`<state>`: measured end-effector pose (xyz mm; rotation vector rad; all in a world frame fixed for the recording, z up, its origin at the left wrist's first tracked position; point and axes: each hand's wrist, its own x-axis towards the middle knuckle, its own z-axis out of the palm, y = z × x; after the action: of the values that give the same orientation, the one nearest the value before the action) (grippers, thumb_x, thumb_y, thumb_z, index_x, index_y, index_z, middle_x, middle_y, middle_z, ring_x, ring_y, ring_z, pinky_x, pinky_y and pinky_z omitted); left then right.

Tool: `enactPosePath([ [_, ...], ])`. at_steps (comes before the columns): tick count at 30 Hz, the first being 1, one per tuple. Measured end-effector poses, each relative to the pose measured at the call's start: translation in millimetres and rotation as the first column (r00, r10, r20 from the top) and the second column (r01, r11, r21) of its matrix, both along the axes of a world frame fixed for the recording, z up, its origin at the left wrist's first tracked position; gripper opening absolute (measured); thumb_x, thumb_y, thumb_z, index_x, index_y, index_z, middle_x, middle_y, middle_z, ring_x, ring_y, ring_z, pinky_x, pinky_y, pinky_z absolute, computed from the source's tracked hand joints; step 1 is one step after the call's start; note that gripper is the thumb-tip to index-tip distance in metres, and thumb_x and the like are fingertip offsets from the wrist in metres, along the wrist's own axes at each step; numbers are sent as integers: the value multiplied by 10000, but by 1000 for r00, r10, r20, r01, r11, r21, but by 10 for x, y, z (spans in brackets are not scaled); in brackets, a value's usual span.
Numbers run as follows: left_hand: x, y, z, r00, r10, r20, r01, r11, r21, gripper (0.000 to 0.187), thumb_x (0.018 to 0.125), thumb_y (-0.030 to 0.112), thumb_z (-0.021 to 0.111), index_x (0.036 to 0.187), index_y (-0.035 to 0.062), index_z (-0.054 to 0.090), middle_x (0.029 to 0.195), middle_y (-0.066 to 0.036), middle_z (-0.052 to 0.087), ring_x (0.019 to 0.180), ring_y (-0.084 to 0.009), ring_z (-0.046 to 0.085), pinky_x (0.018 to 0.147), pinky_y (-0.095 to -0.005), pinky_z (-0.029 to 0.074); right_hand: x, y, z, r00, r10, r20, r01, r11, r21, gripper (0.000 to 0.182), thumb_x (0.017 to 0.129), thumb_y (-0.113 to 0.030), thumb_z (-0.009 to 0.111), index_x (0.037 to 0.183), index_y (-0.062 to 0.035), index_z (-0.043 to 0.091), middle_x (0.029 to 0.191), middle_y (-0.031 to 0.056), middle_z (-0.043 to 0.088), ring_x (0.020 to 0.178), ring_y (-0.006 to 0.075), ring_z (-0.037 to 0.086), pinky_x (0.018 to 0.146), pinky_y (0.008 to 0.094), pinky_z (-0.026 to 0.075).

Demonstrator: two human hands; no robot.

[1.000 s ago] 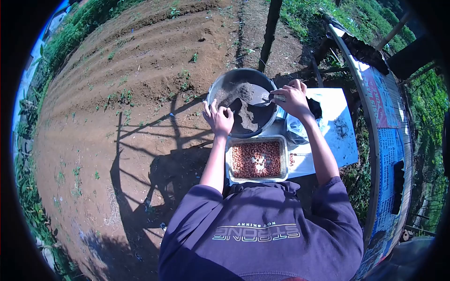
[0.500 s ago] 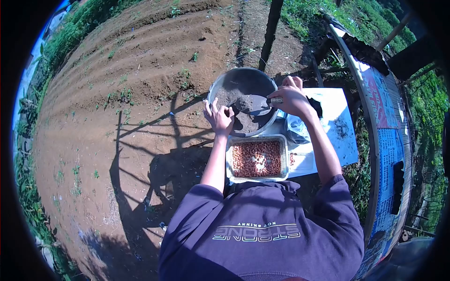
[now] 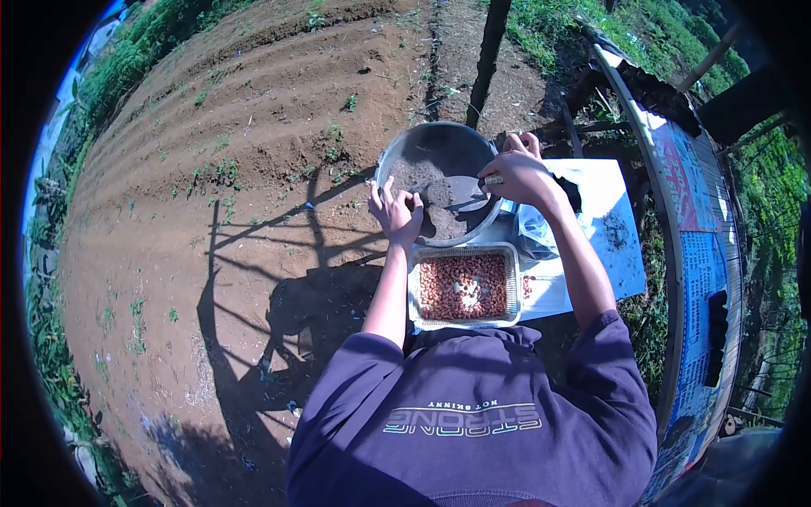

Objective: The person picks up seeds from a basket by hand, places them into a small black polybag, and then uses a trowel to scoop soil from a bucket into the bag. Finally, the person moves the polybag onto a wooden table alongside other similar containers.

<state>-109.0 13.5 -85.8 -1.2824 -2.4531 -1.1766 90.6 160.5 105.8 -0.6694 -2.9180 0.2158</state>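
A round dark basin (image 3: 490, 221) holds loose grey-brown soil (image 3: 416, 174). My right hand (image 3: 525, 176) is at its right rim, closed around the short handle of a trowel (image 3: 475, 203). The trowel's dark blade reaches left over the soil. At the left side of the basin is my left hand (image 3: 397, 211), thumb and index finger pinched together, other fingers raised. Something dark lies just by that pinch, but I cannot make out what it is. Nearer my body, a pale plastic basket (image 3: 512, 287) contains many reddish-brown beans or seeds (image 3: 439, 296).
Beside the basket and basin, a white board (image 3: 621, 245) carries a clear plastic bag (image 3: 534, 230), a black item and scattered soil. A few seeds lie right of the basket. A wooden post (image 3: 488, 63) stands beyond the basin; a printed-sheet-covered wall (image 3: 688, 237) runs along the right.
The trowel and my right hand have shifted slightly left. The soil heaped near the blade's tip looks flatter and more spread out. My left hand stays almost still.
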Motion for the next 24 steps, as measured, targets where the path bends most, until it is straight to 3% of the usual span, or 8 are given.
enactPosePath([
  [3,0,4,8,1000,-6,6,6,1000,3,190,811,259,679,809,71,698,1405,-138,476,1446,-396,206,1169,-592,131,-6,-12,40,1000,-14,12,14,1000,-13,315,649,-335,800,946,-230,799,863,51,696,1085,259,480,1053,457,231],
  [10,-3,-1,0,1000,-8,15,8,1000,11,192,799,247,677,807,55,690,1392,-142,482,1444,-391,210,1165,-586,136,-46,-10,24,1000,-8,22,8,1000,6,311,647,-318,795,948,-236,797,877,59,702,1091,259,489,1058,468,238],
  [15,-4,10,-15,1000,13,-15,-13,1000,-20,200,800,249,661,790,51,681,1382,-141,491,1431,-396,231,1162,-579,152,-23,42,-59,986,-145,83,140,988,62,283,688,-306,788,962,-235,790,975,84,718,1183,276,478,1112,502,207],
  [21,3,46,-67,997,47,-59,-46,999,10,192,793,219,702,717,61,625,1372,-139,506,1409,-403,267,1135,-548,202,-171,30,-673,946,-317,72,305,942,141,247,807,-295,685,1017,-203,776,992,119,717,1262,304,448,1124,535,193],
  [24,3,45,-66,994,58,-97,-57,998,17,188,788,208,712,711,61,623,1360,-138,515,1400,-402,285,1133,-546,211,-226,-22,-1015,924,-344,164,317,933,171,259,826,-291,670,1039,-163,744,1013,141,700,1317,337,397,1139,577,183],
])
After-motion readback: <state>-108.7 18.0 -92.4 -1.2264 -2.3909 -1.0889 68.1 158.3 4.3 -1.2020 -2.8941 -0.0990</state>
